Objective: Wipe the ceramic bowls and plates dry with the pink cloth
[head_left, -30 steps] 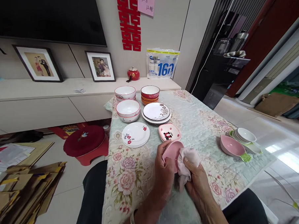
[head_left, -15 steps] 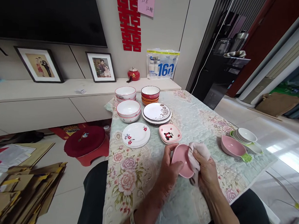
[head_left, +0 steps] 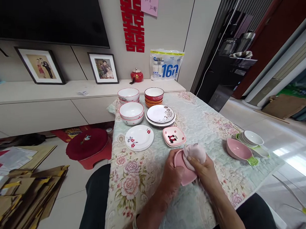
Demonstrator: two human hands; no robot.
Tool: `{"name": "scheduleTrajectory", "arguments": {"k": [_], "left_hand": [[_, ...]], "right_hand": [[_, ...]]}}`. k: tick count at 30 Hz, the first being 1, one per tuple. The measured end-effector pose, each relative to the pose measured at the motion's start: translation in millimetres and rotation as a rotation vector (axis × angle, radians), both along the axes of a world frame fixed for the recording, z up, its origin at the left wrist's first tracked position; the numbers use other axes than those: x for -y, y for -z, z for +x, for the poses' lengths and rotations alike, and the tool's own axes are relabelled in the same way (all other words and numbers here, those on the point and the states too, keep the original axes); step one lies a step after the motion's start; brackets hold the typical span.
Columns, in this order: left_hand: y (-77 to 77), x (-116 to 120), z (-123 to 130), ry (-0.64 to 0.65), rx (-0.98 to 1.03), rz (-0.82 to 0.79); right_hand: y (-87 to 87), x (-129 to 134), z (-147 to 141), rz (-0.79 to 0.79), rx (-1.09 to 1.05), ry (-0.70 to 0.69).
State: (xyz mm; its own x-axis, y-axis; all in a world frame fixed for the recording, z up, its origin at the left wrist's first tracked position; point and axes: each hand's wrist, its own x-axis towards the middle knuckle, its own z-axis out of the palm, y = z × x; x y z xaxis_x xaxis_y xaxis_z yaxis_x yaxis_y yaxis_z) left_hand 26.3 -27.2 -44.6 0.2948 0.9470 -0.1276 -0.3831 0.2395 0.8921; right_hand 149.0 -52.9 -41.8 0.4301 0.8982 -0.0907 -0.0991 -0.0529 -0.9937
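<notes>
My left hand (head_left: 173,171) grips a small pink bowl (head_left: 187,175) by its left side, thumb over the rim. A pale, crumpled cloth (head_left: 197,154) is bunched in my right hand (head_left: 204,168), which presses it against the bowl's inner right side. The cloth hides part of the bowl's inside. Just beyond my hands sits a stack of pink square dishes (head_left: 173,136) with a cartoon figure. To their left lie white oval plates (head_left: 139,137) with red flowers.
Behind are round plates (head_left: 160,114), white bowls (head_left: 131,110) and red and orange bowls (head_left: 154,94). At right, a pink bowl with a green handle (head_left: 238,149) stands beside stacked small white bowls (head_left: 253,137). A floral cloth (head_left: 136,196) covers the table. A red stool (head_left: 87,146) is at left.
My right hand has moved the cloth left and slightly up, further over the bowl's inside. The bowl has tilted a little in my left hand. The other dishes stay in place.
</notes>
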Motion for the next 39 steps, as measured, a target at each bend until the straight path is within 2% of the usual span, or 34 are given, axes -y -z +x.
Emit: {"name": "scheduleTrajectory", "arguments": {"k": [3, 6, 8, 10, 13, 14, 16, 18, 21, 23, 28, 30, 32, 35, 39], "left_hand": [[-2.4, -1.9, -1.4, -0.061, -0.022, 0.071], [-6.6, -2.2, -1.6, -0.075, 0.027, -0.003], [-8.3, -2.1, -0.9, -0.09, 0.073, -0.08], [-8.6, -1.7, 0.0, -0.09, 0.089, -0.135], [-7.3, -0.4, 1.2, -0.06, 0.081, -0.172], [-7.0, 0.1, 1.5, -0.047, 0.083, -0.171], [-6.9, 1.4, 2.0, -0.025, 0.08, -0.135], [-7.8, 2.7, 2.3, -0.021, 0.054, -0.078], [-10.1, 4.4, 2.3, 0.039, 0.002, -0.056], [-11.5, 4.9, 1.6, 0.095, -0.021, -0.066], [-15.5, 3.9, -2.3, 0.146, -0.007, -0.06], [-17.0, 3.7, -3.2, 0.164, 0.038, -0.078], [-17.5, 3.7, -3.2, 0.151, 0.094, -0.104], [-16.5, 3.1, -2.3, 0.113, 0.158, -0.133], [-16.4, 1.3, -2.3, 0.074, 0.153, -0.127]], "right_hand": [[5.6, 4.0, -5.1, 0.01, 0.232, -0.051], [7.0, 9.8, -1.4, 0.005, 0.513, -0.065], [6.7, 13.9, 2.6, 0.035, 0.72, -0.001], [6.0, 17.4, 5.0, 0.088, 0.899, 0.119], [3.6, 21.2, 3.7, 0.229, 1.131, 0.276], [2.5, 21.8, 2.2, 0.28, 1.208, 0.282], [0.4, 21.6, -1.6, 0.31, 1.359, 0.208], [-0.8, 19.7, -5.8, 0.205, 1.468, 0.116], [-1.4, 15.4, -10.5, 0.008, 1.482, 0.044], [-4.1, 13.4, -11.3, -0.032, 1.383, -0.045], [-24.0, 15.4, -6.4, 0.143, 0.981, -0.392], [-31.9, 18.1, -4.4, 0.174, 0.913, -0.485], [-36.2, 20.9, -2.2, 0.175, 0.946, -0.536], [-36.9, 23.6, 3.8, 0.171, 1.154, -0.565], [-34.7, 24.6, 13.7, 0.132, 1.491, -0.481]]}}
